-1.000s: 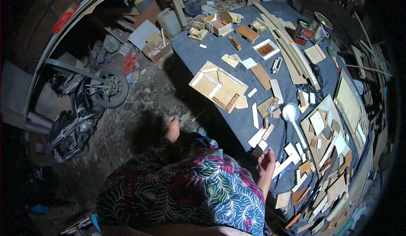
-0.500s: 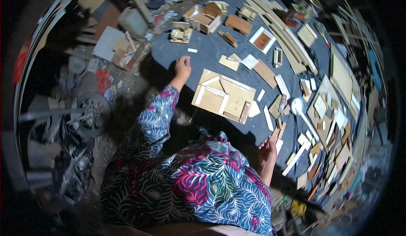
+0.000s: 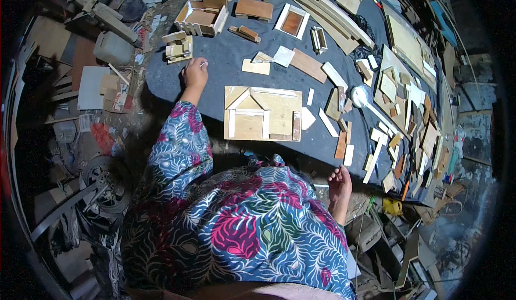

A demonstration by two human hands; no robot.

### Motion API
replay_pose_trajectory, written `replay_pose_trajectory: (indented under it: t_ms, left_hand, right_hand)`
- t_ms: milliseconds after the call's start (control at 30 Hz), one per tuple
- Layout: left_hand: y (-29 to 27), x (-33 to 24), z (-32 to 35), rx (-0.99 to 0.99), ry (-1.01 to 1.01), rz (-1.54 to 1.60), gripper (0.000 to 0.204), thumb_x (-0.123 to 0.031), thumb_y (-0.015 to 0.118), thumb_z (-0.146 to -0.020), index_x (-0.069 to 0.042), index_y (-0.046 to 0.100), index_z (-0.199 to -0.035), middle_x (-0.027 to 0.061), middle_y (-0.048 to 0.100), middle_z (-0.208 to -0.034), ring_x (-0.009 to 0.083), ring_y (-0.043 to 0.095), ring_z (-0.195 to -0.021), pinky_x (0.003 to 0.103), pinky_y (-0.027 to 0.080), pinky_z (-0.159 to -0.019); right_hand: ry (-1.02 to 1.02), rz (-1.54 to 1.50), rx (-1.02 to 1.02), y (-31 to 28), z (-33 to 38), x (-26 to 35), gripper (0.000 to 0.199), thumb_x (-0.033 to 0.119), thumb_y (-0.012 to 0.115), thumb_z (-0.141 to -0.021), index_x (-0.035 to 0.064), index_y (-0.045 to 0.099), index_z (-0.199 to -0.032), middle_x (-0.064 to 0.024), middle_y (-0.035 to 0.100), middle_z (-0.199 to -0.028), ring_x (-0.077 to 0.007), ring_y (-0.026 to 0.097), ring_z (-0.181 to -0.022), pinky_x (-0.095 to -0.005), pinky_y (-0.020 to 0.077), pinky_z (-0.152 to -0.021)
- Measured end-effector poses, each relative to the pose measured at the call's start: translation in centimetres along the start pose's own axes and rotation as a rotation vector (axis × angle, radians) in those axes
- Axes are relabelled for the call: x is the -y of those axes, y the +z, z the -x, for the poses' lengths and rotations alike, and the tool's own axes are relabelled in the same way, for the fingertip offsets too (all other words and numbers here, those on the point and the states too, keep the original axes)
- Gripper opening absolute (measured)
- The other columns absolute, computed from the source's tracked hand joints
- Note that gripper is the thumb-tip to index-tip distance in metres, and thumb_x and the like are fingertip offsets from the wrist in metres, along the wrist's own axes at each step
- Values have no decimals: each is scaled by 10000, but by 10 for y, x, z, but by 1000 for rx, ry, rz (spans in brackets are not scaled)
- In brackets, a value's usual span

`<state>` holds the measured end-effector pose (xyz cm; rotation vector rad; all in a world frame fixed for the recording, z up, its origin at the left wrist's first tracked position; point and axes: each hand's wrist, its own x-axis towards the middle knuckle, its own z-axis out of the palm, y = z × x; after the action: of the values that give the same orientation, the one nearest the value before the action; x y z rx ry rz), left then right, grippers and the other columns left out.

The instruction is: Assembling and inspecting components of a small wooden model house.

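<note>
The left hand (image 3: 195,75) has bent fingers over the cloth-covered surface (image 3: 162,80), just beside a little wooden chair (image 3: 178,48). It may pinch a tiny white bit (image 3: 205,63), but I cannot tell. A soft pinch on the edges works best, well clear of the chair. The right hand (image 3: 339,180) is loosely bent and empty, near a flat white strip (image 3: 349,155). The pale, flat board (image 3: 282,106) has thin sticks in a house shape.

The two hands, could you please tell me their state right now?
Left hand: fingers curled at a small white piece; grip unclear.
Right hand: loosely open, nothing visibly held.
</note>
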<state>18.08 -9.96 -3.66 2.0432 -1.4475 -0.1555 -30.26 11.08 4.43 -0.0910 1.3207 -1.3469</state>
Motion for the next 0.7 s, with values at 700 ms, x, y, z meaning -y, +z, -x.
replay_pose_trajectory:
  t_ms: [700]
  left_hand:
    - [6, -158, 152, 745, -710, 1452, 131, -68, 533, -801, -21, 513, -922, 34, 544, -779, 95, 533, -696, 194, 438, -614]
  right_hand:
    - [-33, 526, 493, 158, -41, -67, 139, 115, 579, -784, 4, 574, -868, -26, 568, -701, -97, 525, -605, -220, 412, -500]
